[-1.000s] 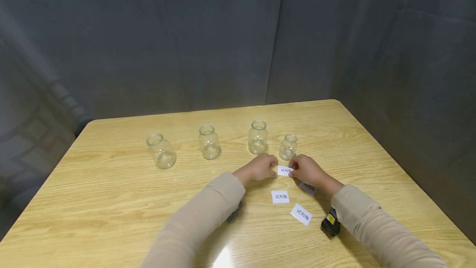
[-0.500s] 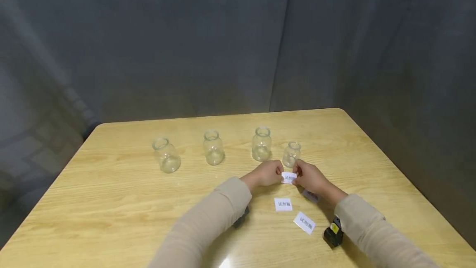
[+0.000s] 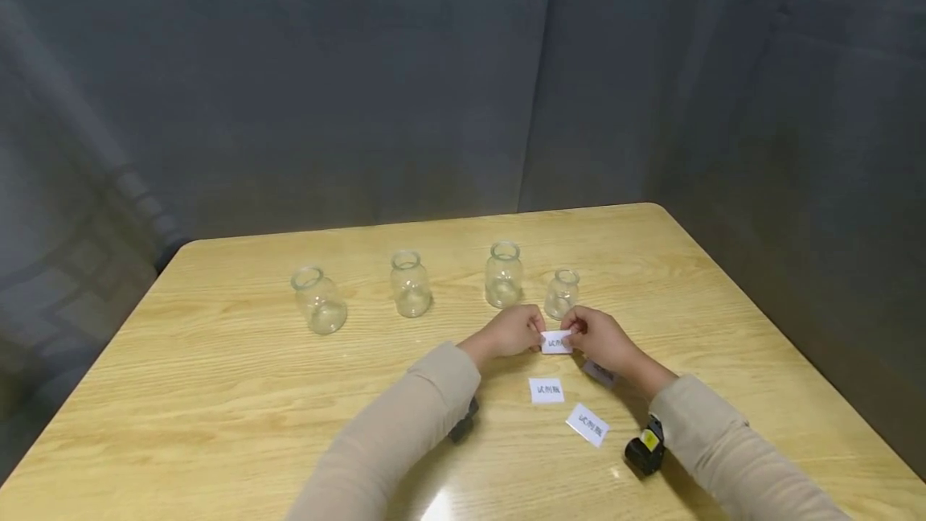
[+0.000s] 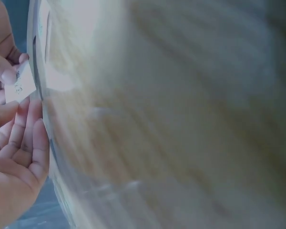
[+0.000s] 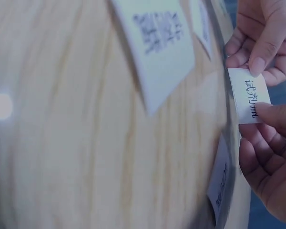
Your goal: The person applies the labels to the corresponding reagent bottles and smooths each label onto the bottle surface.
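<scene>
In the head view, my left hand point(image 3: 510, 330) pinches the left end of a small white paper label point(image 3: 555, 342) bearing handwritten characters. My right hand point(image 3: 600, 338) pinches its right end, thumb in front. The label is held just before the smallest clear glass jar point(image 3: 562, 296). In the right wrist view, both thumbs press on the face of the label point(image 5: 248, 90), and the other fingers curl behind it. A tall glass jar point(image 3: 503, 276) stands behind my left hand. The left wrist view catches the label point(image 4: 23, 85) at its left edge.
Two more glass jars, a middle one point(image 3: 411, 286) and a far-left one point(image 3: 321, 301), stand on the wooden table point(image 3: 181, 392). Loose labels lie nearer me: one flat label point(image 3: 546, 390), a tilted label point(image 3: 588, 424) and a shaded label point(image 3: 600, 373) under my right hand.
Earlier, my left fingers were just off the label's left end; now both hands hold it, lifted slightly with its face toward me. The jars and loose labels keep their places.
</scene>
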Motion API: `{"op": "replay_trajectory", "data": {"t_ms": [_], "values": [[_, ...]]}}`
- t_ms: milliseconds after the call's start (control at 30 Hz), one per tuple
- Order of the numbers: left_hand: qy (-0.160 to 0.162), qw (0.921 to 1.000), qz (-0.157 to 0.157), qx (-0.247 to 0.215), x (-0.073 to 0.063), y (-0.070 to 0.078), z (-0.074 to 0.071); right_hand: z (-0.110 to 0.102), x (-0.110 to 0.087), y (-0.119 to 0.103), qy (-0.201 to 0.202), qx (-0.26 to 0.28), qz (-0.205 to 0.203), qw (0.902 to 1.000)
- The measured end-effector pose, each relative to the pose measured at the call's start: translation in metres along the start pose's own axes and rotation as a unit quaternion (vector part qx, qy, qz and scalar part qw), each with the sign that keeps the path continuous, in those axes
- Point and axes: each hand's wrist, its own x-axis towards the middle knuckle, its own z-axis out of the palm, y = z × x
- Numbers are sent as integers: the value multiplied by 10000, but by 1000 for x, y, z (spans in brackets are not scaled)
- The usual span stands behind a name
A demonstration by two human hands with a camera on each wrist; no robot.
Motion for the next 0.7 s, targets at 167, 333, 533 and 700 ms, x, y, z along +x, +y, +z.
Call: {"op": "replay_trajectory", "data": {"t_ms": [167,333,533,700], "values": [[114,9992,-45,-389,-2,-2,-3,-3,-3,-5,113,178,40,9998],[233,9946,-10,-1013,-6,-1,-8,-8,-4,-12,175,381,55,9991],[100,9831,72,-1828,-14,4,-11,-11,-8,-19,175,650,66,9977],[-44,9706,220,-2395,-20,4,-13,-12,-13,-21,170,917,-39,9956]]}}
